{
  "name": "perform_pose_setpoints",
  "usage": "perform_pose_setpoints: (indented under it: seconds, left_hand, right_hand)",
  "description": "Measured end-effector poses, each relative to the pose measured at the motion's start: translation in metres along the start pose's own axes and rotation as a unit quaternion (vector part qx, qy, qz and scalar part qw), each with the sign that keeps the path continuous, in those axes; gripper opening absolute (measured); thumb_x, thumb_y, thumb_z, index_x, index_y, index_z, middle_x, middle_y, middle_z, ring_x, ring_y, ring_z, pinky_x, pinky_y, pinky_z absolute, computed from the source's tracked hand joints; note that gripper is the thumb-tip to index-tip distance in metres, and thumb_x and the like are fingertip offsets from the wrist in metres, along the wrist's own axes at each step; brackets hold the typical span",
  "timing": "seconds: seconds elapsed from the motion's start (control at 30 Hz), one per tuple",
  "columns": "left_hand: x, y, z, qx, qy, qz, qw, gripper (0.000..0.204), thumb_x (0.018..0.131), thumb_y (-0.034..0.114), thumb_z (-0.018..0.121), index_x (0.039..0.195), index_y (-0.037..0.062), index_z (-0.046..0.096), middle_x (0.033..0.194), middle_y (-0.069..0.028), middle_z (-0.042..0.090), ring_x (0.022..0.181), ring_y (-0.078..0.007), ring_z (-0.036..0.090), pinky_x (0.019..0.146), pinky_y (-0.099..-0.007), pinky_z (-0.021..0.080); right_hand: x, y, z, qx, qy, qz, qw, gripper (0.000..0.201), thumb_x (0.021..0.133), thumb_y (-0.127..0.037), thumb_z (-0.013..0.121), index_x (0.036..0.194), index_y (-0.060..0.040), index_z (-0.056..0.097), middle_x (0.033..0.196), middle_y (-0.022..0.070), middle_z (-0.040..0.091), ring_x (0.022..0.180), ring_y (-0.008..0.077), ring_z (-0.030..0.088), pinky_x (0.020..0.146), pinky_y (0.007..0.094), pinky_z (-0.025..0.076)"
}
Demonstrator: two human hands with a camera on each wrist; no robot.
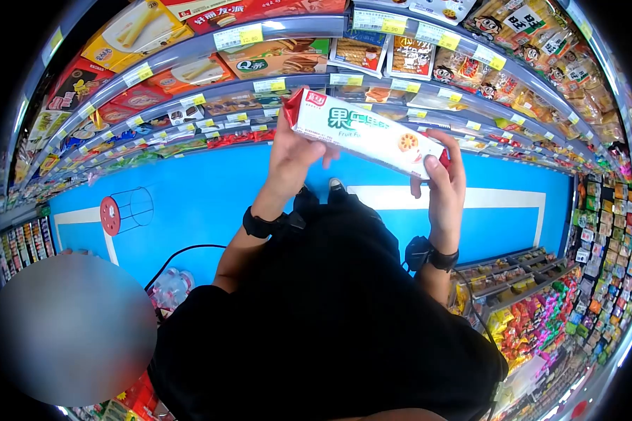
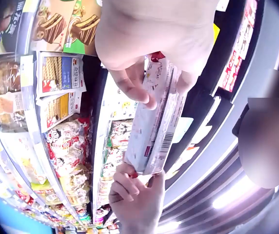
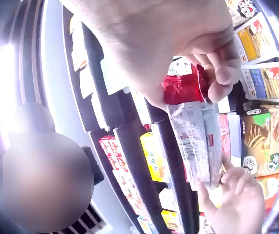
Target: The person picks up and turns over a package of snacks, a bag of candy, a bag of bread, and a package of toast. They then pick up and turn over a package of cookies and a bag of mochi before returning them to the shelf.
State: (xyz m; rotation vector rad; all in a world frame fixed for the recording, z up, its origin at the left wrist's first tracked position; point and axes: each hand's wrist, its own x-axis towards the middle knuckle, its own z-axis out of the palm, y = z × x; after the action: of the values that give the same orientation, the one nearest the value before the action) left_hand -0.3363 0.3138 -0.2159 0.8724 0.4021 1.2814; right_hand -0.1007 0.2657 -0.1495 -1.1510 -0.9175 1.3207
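Observation:
A long white biscuit packet [image 1: 365, 133] with red ends, green lettering and a printed round biscuit slants between my two hands in the head view. My left hand [image 1: 291, 161] grips its left end, while the thumb and fingers of my right hand [image 1: 448, 189] pinch the right end. From the left wrist, the packet [image 2: 151, 122] shows its side with a barcode near the far hand. In the right wrist view, the crimped red end of the packet [image 3: 183, 90] lies within my right hand [image 3: 164, 44], and my left hand [image 3: 237, 204] holds the far end.
Curved shelves [image 1: 288, 35] of boxed and bagged snacks with price tags stand in front. On the blue floor [image 1: 211, 182] is a wire stand with a red disc [image 1: 110, 215]. More snack racks [image 1: 527, 309] line the right. A blurred round patch covers the lower left.

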Motion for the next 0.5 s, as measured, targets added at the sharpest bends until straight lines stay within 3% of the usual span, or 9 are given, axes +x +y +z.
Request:
perform_pose_setpoints:
  seconds: [0.03, 0.1, 0.2, 0.27, 0.33, 0.4, 0.43, 0.5]
  left_hand:
    - [-0.003, -0.003, -0.002, -0.008, 0.020, -0.009, 1.000, 0.068, 0.082, 0.004, 0.064, 0.137, 0.0065, 0.026, 0.110, -0.0154, 0.059, 0.082, -0.0221, 0.063, 0.059, -0.0301, 0.050]
    - [-0.006, -0.002, 0.001, -0.013, 0.041, -0.022, 0.999, 0.064, 0.082, 0.003, 0.064, 0.134, 0.0059, 0.029, 0.106, -0.0154, 0.060, 0.080, -0.0218, 0.063, 0.057, -0.0297, 0.049]
    - [-0.008, 0.001, 0.012, 0.055, 0.054, 0.018, 0.997, 0.056, 0.082, 0.000, 0.064, 0.128, 0.0049, 0.033, 0.104, -0.0151, 0.060, 0.077, -0.0205, 0.063, 0.055, -0.0289, 0.049]
    - [-0.003, 0.004, 0.018, 0.083, 0.070, 0.032, 0.994, 0.053, 0.083, 0.000, 0.063, 0.128, 0.0030, 0.034, 0.100, -0.0135, 0.061, 0.074, -0.0178, 0.062, 0.055, -0.0278, 0.048]
    - [0.000, 0.005, 0.023, 0.125, 0.100, 0.020, 0.987, 0.049, 0.085, 0.004, 0.063, 0.126, 0.0022, 0.036, 0.099, -0.0127, 0.061, 0.073, -0.0167, 0.061, 0.055, -0.0269, 0.047]
    - [-0.007, 0.008, 0.031, 0.170, 0.134, 0.000, 0.976, 0.045, 0.087, 0.007, 0.062, 0.125, 0.0014, 0.037, 0.097, -0.0119, 0.062, 0.071, -0.0156, 0.061, 0.055, -0.0260, 0.047]
    - [-0.007, 0.009, 0.036, 0.192, 0.119, 0.017, 0.974, 0.043, 0.089, 0.011, 0.060, 0.125, 0.0010, 0.038, 0.096, -0.0114, 0.062, 0.070, -0.0147, 0.060, 0.055, -0.0249, 0.046]
    - [0.000, 0.006, 0.050, 0.221, 0.075, 0.059, 0.971, 0.042, 0.092, 0.021, 0.058, 0.125, -0.0001, 0.041, 0.095, -0.0112, 0.063, 0.068, -0.0128, 0.059, 0.055, -0.0231, 0.045]
  right_hand:
    - [0.001, 0.000, 0.005, -0.026, 0.002, -0.004, 1.000, 0.037, 0.090, -0.021, 0.060, 0.119, -0.0013, 0.048, 0.082, 0.0064, 0.060, 0.049, 0.0097, 0.048, 0.043, 0.0212, 0.036]
    - [0.001, 0.002, 0.005, 0.007, 0.024, 0.014, 1.000, 0.037, 0.091, -0.023, 0.058, 0.119, -0.0014, 0.048, 0.081, 0.0062, 0.060, 0.050, 0.0098, 0.049, 0.043, 0.0213, 0.036]
    - [-0.001, 0.007, 0.001, 0.032, 0.050, 0.020, 0.998, 0.037, 0.093, -0.028, 0.054, 0.117, -0.0007, 0.048, 0.081, 0.0064, 0.060, 0.051, 0.0100, 0.050, 0.044, 0.0214, 0.036]
    - [0.002, 0.011, -0.004, 0.072, -0.008, -0.046, 0.996, 0.037, 0.094, -0.029, 0.052, 0.117, -0.0001, 0.048, 0.083, 0.0073, 0.061, 0.051, 0.0103, 0.050, 0.044, 0.0209, 0.036]
    - [0.001, 0.007, -0.008, 0.085, -0.001, -0.046, 0.995, 0.034, 0.092, -0.023, 0.058, 0.115, 0.0000, 0.048, 0.078, 0.0057, 0.061, 0.051, 0.0093, 0.051, 0.045, 0.0202, 0.036]
    - [-0.002, 0.009, -0.025, -0.066, 0.025, -0.006, 0.997, 0.035, 0.086, -0.014, 0.067, 0.113, -0.0003, 0.050, 0.071, 0.0023, 0.061, 0.052, 0.0075, 0.053, 0.045, 0.0193, 0.036]
    - [-0.002, 0.008, -0.031, -0.020, 0.033, 0.015, 0.999, 0.037, 0.081, -0.007, 0.073, 0.110, -0.0006, 0.051, 0.065, -0.0003, 0.059, 0.053, 0.0055, 0.054, 0.046, 0.0184, 0.036]
    - [-0.005, 0.008, -0.049, -0.012, -0.001, -0.034, 0.999, 0.045, 0.080, -0.008, 0.073, 0.118, 0.0025, 0.051, 0.081, 0.0035, 0.064, 0.064, 0.0069, 0.058, 0.054, 0.0186, 0.043]
